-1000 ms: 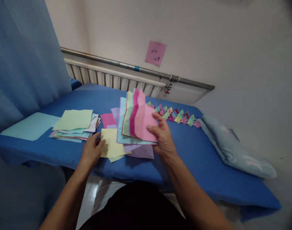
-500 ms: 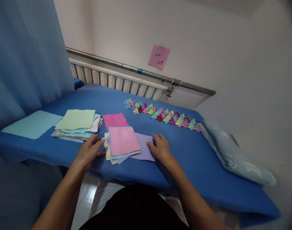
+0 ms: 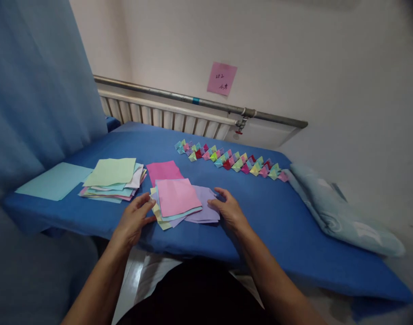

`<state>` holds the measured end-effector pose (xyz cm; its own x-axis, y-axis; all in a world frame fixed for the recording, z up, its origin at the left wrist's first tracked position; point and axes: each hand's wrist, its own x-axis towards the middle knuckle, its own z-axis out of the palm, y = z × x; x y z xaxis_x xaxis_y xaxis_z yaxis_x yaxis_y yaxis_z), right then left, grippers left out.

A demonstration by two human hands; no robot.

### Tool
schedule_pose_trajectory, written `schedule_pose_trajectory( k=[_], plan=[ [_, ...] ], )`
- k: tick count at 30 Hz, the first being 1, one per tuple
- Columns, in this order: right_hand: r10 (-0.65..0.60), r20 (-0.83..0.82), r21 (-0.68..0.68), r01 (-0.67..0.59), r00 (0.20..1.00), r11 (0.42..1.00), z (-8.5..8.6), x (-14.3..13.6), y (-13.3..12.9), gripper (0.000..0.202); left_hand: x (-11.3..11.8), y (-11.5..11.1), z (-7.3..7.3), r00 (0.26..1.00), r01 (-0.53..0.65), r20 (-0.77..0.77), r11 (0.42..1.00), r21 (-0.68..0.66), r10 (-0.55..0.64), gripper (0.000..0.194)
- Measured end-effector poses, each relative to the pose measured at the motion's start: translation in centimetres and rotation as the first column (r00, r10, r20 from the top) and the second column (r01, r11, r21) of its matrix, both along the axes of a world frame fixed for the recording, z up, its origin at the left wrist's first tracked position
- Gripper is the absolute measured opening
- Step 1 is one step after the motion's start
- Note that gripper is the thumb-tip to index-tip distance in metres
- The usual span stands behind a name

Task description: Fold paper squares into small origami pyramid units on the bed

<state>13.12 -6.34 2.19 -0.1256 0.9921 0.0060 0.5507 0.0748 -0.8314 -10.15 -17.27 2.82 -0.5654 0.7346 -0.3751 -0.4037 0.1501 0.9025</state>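
A loose stack of square paper, with a pink sheet on top, lies before me on the blue-covered table. Yellow sheets stick out at its left, and purple paper fans out at its right. My left hand rests at the stack's left edge, fingers apart, the fingertips by the yellow paper. At the other side, my right hand has its thumb against the purple paper's edge, with the fingers curved and parted from it. Behind the stack lies a magenta sheet, partly covered.
A thicker pile of mixed paper and flat light-blue paper lie to the left. Rows of small folded paper pieces run along the back. A folded light-blue blanket lies right. Beyond the table are a radiator and pipe.
My right hand has shifted the purple paper slightly left toward the stack, and its fingers have lifted a little. My left hand stays at the left edge. The whole view has shifted slightly.
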Motion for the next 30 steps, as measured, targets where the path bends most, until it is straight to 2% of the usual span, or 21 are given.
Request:
schedule_pose_trajectory(
  k=[3, 5, 8, 12, 15, 17, 19, 20, 22, 24, 25, 28, 30],
  plan=[
    [-0.057, -0.217, -0.112, 0.033, 0.975, 0.993, -0.8, -0.1, -0.1, 0.064, 0.4, 0.3, -0.1, 0.994, -0.106, -0.013, 0.993, 0.046, 0.107, 0.028],
    [-0.096, -0.282, -0.116, 0.065, 0.954, 0.991, -1.2, 0.1, -0.1, 0.066, 0.5, 0.1, -0.3, 0.989, -0.145, -0.01, 0.987, 0.063, 0.146, 0.026],
    [-0.11, -0.266, -0.075, 0.093, 0.958, 0.993, -1.5, 0.4, -0.2, 0.065, 0.9, -0.2, -0.9, 0.993, -0.121, -0.005, 0.99, 0.072, 0.121, 0.029],
    [-0.109, -0.298, -0.155, 0.065, 0.948, 0.986, -1.2, 0.2, -0.5, 0.068, 1.4, -0.1, -1.8, 0.994, -0.098, -0.036, 0.991, 0.091, 0.102, 0.037],
    [-0.089, -0.242, -0.176, 0.046, 0.966, 0.983, -0.4, -0.1, -0.8, 0.067, 1.5, 0.6, -2.3, 0.983, -0.046, -0.175, 0.997, 0.059, 0.055, 0.05],
    [-0.088, -0.16, -0.074, 0.077, 0.983, 0.994, 0.5, 0.4, -1.0, 0.062, 1.2, 1.3, -2.7, 0.928, 0.006, -0.373, 1.0, -0.007, -0.009, 0.06],
    [-0.098, -0.095, 0.146, 0.111, 0.991, 0.983, 1.9, 1.3, -1.6, 0.053, 0.8, 1.9, -3.1, 0.825, 0.049, -0.558, 0.996, -0.073, -0.082, 0.064],
    [-0.085, -0.071, 0.268, 0.101, 0.994, 0.958, 2.7, 1.8, -2.1, 0.049, 0.6, 2.1, -3.3, 0.784, 0.064, -0.612, 0.993, -0.095, -0.109, 0.063],
    [-0.06, -0.053, 0.448, 0.077, 0.997, 0.891, 4.4, 2.6, -3.1, 0.042, 0.2, 2.3, -3.6, 0.751, 0.088, -0.647, 0.991, -0.101, -0.132, 0.06],
    [0.015, -0.165, 0.535, 0.077, 0.986, 0.842, 6.2, 2.8, -4.0, 0.039, 0.0, 1.9, -3.6, 0.773, 0.088, -0.625, 0.994, -0.064, -0.109, 0.059],
    [0.066, -0.26, 0.519, 0.081, 0.963, 0.851, 7.0, 2.5, -4.3, 0.039, 0.0, 1.5, -3.4, 0.796, 0.08, -0.599, 0.996, -0.041, -0.089, 0.058],
    [0.152, -0.523, 0.365, 0.059, 0.839, 0.929, 8.5, 0.8, -4.0, 0.041, 0.1, 0.1, -2.1, 0.921, 0.027, -0.388, 1.0, 0.005, -0.023, 0.055],
    [0.157, -0.623, 0.239, -0.006, 0.766, 0.971, 8.6, -0.9, -3.1, 0.045, 0.1, -0.6, -1.0, 0.982, -0.014, -0.189, 1.0, 0.017, 0.017, 0.047]
  ],
)
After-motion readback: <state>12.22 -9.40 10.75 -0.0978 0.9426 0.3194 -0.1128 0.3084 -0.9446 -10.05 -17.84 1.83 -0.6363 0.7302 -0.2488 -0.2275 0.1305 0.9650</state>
